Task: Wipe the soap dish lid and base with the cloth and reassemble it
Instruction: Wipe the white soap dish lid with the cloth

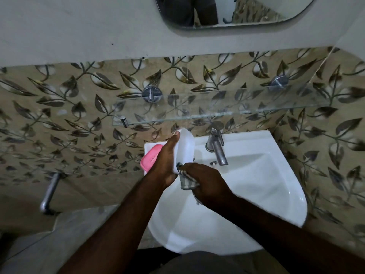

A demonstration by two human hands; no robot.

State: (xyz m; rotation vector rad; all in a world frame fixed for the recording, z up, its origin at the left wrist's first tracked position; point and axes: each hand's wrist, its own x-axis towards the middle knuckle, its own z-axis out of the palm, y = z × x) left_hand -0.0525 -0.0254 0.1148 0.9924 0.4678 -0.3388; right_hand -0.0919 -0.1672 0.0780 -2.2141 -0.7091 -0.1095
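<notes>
My left hand point(166, 161) grips a white oval soap dish part point(185, 149) upright over the back left of the sink; whether it is the lid or the base I cannot tell. My right hand point(207, 184) holds a bunched grey striped cloth point(186, 179) against the lower end of that white part. A pink piece point(149, 158), either soap or the other dish part, lies on the sink's back left corner, partly hidden behind my left hand.
The white sink point(256, 184) juts out from a leaf-patterned tiled wall. A metal tap point(218, 149) stands at its back middle. A glass shelf point(217, 109) hangs above it, with a mirror point(227, 10) higher up. A pipe point(49, 194) sticks out at the lower left.
</notes>
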